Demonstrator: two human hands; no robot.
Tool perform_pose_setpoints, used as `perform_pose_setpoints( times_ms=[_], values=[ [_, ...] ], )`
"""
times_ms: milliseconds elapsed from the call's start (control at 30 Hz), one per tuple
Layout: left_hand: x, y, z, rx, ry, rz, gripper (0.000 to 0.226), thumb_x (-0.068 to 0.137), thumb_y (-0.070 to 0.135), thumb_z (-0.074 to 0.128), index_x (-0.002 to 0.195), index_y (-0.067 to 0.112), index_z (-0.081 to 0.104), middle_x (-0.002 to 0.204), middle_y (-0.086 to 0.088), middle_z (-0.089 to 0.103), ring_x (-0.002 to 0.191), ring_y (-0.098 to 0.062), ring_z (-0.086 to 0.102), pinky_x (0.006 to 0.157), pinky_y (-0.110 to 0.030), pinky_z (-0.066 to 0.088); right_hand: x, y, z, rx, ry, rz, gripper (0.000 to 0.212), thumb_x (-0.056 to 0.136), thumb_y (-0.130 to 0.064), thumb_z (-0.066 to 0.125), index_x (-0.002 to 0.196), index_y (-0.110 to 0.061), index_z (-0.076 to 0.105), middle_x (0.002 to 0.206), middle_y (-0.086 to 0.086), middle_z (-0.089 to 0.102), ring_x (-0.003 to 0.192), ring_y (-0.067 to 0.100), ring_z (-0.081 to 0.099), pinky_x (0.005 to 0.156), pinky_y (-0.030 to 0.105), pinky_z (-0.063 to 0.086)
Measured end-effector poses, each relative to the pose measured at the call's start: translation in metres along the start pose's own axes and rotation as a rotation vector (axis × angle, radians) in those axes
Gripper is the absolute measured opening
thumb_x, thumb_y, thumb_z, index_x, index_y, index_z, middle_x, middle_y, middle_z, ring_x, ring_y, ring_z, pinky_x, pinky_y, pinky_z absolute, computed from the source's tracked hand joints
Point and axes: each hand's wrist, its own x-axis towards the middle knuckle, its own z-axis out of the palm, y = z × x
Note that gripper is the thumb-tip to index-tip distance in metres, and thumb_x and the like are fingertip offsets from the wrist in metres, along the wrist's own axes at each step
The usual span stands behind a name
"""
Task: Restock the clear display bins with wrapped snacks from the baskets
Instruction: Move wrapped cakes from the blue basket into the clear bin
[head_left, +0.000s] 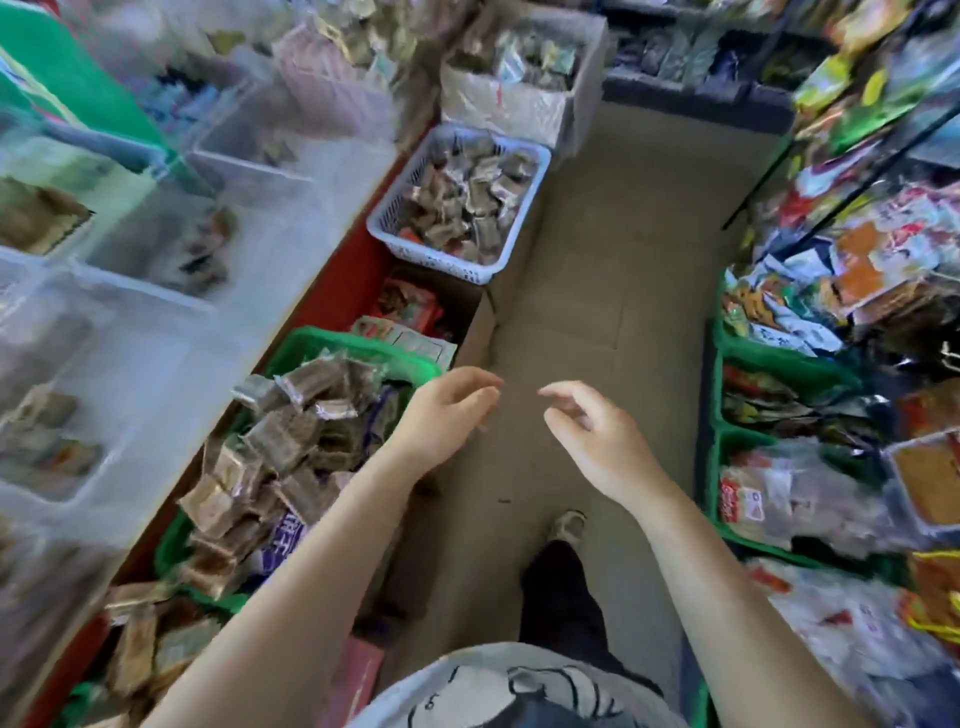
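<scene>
Both of my hands hover empty over the aisle floor. My left hand (445, 413) has relaxed fingers, just right of a green basket (358, 345) heaped with brown wrapped snacks (280, 441). My right hand (587, 426) hangs with loosely curled fingers, holding nothing. Further up the aisle stands a white basket (387, 228) with more brown wrapped snacks (467, 200). Clear display bins (171, 280) line the shelf on the left, blurred, with a few snacks inside.
A cardboard box (480, 322) with red packets sits between the two baskets, and another box (576, 88) of snacks stands beyond the white basket. Green crates (719, 441) and racks of bagged snacks fill the right side. My foot (567, 525) stands on the brown floor.
</scene>
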Motion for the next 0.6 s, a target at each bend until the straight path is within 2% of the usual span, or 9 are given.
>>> perform_pose_setpoints(
  times_ms=[100, 200, 367, 500, 600],
  values=[
    [0.064, 0.026, 0.003, 0.058, 0.026, -0.014, 0.015, 0.091, 0.023, 0.057, 0.097, 0.025, 0.071, 0.077, 0.001, 0.073, 0.074, -0.019, 0.07, 0.076, -0.033, 0.054, 0.073, 0.005, -0.03, 0.051, -0.017, -0.037, 0.021, 0.096, -0.02, 0.059, 0.103, -0.038, 0.067, 0.091, -0.012, 0.065, 0.091, 0.016, 0.067, 0.084, 0.03, 0.05],
    [0.132, 0.063, 0.003, 0.097, 0.07, -0.049, 0.02, 0.095, 0.011, 0.056, 0.093, 0.025, 0.07, 0.081, -0.002, 0.074, 0.07, -0.013, 0.069, 0.07, -0.027, 0.051, 0.144, 0.002, -0.068, 0.077, -0.082, -0.058, 0.019, 0.096, -0.024, 0.057, 0.101, -0.041, 0.065, 0.091, -0.009, 0.068, 0.088, 0.016, 0.068, 0.088, 0.039, 0.054],
    [0.242, 0.124, 0.004, 0.061, 0.168, -0.049, 0.018, 0.093, 0.018, 0.056, 0.095, 0.027, 0.072, 0.083, 0.001, 0.074, 0.075, -0.015, 0.07, 0.079, -0.033, 0.054, 0.264, -0.024, -0.128, 0.07, -0.155, -0.106, 0.016, 0.091, -0.031, 0.053, 0.098, -0.041, 0.064, 0.091, -0.006, 0.069, 0.084, 0.016, 0.068, 0.086, 0.041, 0.054],
    [0.321, 0.141, 0.002, 0.029, 0.181, -0.082, 0.021, 0.098, 0.017, 0.051, 0.1, 0.025, 0.071, 0.086, 0.003, 0.073, 0.077, -0.014, 0.071, 0.08, -0.036, 0.057, 0.357, -0.046, -0.161, -0.007, -0.214, -0.124, 0.017, 0.095, -0.03, 0.053, 0.103, -0.038, 0.066, 0.094, -0.01, 0.07, 0.089, 0.009, 0.066, 0.082, 0.032, 0.052],
    [0.392, 0.144, -0.008, -0.044, 0.237, -0.121, 0.019, 0.1, 0.018, 0.052, 0.103, 0.02, 0.07, 0.079, 0.004, 0.073, 0.076, -0.017, 0.07, 0.078, -0.044, 0.059, 0.436, -0.056, -0.176, -0.062, -0.285, -0.107, 0.016, 0.098, -0.03, 0.052, 0.106, -0.035, 0.066, 0.097, -0.004, 0.069, 0.088, 0.019, 0.067, 0.084, 0.04, 0.053]
  ],
)
